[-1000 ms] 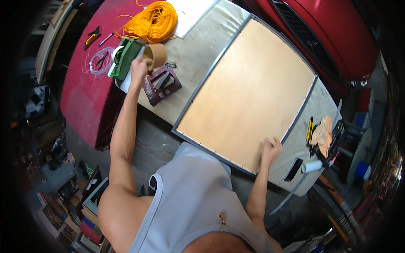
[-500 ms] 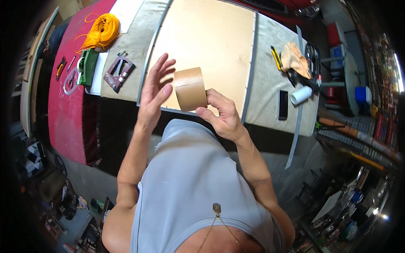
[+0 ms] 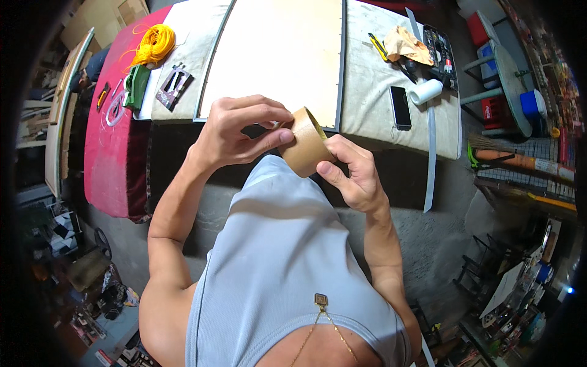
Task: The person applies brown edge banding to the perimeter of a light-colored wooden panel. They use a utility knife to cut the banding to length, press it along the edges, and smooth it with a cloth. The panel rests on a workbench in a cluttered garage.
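A wide roll of brown packing tape (image 3: 304,145) is held in front of my body, just off the near edge of the table. My right hand (image 3: 354,168) grips its right rim, thumb on the outer face and fingers at the hollow core. On the other side, my left hand (image 3: 247,131) is closed, with thumb and forefinger pinching at the tape's left surface. Whether a loose tape end lies between those fingertips, I cannot make out. Beyond the roll, a pale board in a thin dark frame (image 3: 278,55) lies on the table.
On the left lie orange cord (image 3: 154,44), a green tape dispenser (image 3: 136,85) and a staple gun (image 3: 174,87). To the right are a phone (image 3: 400,107), a white roll (image 3: 426,92), a yellow cutter (image 3: 378,46), a cloth (image 3: 406,46) and a metal strip (image 3: 431,159) overhanging the edge.
My left hand has gone from spread fingers to a pinch on the tape roll. The roll has moved lower and right and tilted, now showing its core. The table appears higher in view.
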Tool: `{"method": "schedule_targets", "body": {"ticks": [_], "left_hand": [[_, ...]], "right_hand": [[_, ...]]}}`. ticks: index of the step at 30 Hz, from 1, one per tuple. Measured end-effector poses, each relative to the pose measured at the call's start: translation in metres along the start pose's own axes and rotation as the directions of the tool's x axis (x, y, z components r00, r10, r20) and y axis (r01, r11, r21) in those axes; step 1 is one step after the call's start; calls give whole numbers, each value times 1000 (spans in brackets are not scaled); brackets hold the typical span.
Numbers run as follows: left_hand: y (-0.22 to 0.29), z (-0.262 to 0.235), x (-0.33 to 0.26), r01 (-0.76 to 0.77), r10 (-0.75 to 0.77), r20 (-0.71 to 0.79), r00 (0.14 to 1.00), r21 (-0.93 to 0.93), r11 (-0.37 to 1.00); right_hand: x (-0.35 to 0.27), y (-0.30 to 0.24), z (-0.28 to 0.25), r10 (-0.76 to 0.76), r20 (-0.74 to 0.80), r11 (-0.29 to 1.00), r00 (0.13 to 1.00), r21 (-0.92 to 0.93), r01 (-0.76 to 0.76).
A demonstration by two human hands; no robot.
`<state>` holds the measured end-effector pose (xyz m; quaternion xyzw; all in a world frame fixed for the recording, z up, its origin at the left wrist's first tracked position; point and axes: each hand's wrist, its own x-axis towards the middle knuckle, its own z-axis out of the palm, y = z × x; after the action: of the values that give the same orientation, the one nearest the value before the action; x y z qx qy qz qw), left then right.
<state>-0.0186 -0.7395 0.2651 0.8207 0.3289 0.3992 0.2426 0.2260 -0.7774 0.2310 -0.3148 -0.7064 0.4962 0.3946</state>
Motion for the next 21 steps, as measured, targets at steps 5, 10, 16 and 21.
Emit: {"method": "schedule_targets", "body": {"ticks": [5, 10, 16, 21], "left_hand": [[13, 17, -6, -134, 110, 114, 987, 227, 965], [14, 6, 6, 530, -531, 248, 810, 76, 844], [0, 30, 12, 219, -208, 85, 974, -570, 792], [-10, 59, 24, 15, 94, 212, 973, -461, 887]], "right_hand": [[-19, -2, -8, -60, -76, 990, 995, -135, 50], [-47, 0, -19, 217, -105, 892, 971, 426, -153], [-50, 36, -33, 120, 30, 327, 992, 943, -68], [-42, 51, -26, 168, 148, -5, 975, 989, -150]]}}
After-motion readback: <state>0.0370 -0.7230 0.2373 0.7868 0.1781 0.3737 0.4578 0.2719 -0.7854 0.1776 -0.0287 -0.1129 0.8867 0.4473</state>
